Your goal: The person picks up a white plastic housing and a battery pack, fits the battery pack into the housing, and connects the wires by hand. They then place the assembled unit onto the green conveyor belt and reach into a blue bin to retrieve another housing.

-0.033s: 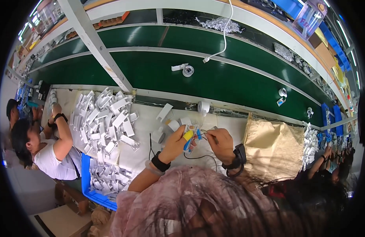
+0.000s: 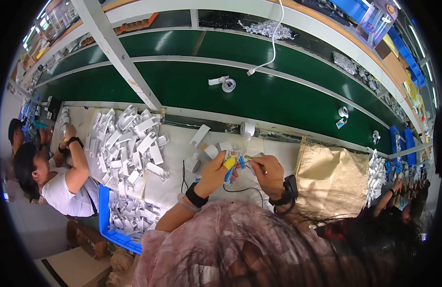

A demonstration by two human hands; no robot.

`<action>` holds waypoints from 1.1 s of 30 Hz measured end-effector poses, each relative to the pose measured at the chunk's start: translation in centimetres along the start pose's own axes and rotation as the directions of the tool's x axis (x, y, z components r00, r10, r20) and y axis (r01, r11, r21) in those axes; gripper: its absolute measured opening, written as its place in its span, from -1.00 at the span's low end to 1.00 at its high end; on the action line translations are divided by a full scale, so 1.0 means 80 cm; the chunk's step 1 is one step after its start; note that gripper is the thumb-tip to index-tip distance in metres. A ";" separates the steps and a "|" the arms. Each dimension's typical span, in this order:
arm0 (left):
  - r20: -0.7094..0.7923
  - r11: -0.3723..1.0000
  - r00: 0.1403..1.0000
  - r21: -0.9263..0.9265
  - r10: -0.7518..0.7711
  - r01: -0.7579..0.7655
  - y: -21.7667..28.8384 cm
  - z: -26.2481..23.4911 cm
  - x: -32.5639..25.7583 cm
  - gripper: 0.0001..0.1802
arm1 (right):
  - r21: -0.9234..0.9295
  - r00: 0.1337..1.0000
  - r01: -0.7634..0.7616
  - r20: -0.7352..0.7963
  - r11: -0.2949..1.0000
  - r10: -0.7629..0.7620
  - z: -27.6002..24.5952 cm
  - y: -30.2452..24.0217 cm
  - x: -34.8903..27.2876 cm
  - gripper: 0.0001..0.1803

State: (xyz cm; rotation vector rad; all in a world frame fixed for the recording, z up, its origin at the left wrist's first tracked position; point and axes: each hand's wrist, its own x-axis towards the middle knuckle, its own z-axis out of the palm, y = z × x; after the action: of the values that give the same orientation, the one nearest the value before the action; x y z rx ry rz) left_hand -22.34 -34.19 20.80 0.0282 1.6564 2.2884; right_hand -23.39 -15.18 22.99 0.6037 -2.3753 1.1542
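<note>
1. The left hand (image 2: 215,171) is raised above the desk (image 2: 182,184) near the picture's centre, its fingers pinching a small yellow and blue tool (image 2: 229,168) that stands nearly upright.
2. The right hand (image 2: 267,171) sits just at 3 o'clock of the left hand; its fingers are pressed together on a small part (image 2: 248,158) that meets the tool's tip. What the part is, is too small to tell.
3. Both wrists carry dark bands, and a thin black cable (image 2: 237,189) curves on the desk below the hands.
4. At 9 o'clock of the hands lies a heap of white plastic pieces (image 2: 130,143), spilling into a blue tray (image 2: 116,222) at 7 o'clock.
5. At 3 o'clock of the right hand lies a tan cloth bag (image 2: 331,179).
6. At 12 o'clock runs a green conveyor belt (image 2: 192,86), carrying a small white round part (image 2: 228,85).
7. At the far 9 o'clock edge another person (image 2: 58,182) in a white top works at the same desk.
</note>
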 end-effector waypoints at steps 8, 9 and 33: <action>0.052 0.999 0.997 0.000 -0.052 0.052 0.006 0.020 -0.007 -0.71 | 0.252 0.994 -0.113 0.036 0.961 0.107 -0.003 -0.005 -0.011 -0.75; 0.060 0.999 0.998 0.019 -0.033 0.032 0.006 0.021 -0.008 -0.69 | 0.191 0.998 0.020 0.050 0.981 -0.031 -0.005 -0.005 -0.010 -0.74; 0.098 0.753 0.916 0.538 0.390 -0.378 0.002 0.036 -0.008 -0.62 | 0.215 0.997 -0.011 -0.077 0.977 0.028 0.002 -0.005 -0.022 -0.74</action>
State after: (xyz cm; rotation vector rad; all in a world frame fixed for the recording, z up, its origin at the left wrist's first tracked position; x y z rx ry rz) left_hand -21.19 -31.73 22.01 0.5264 2.4574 1.9677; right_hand -21.77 -15.17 22.21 0.5936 -2.2112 1.4285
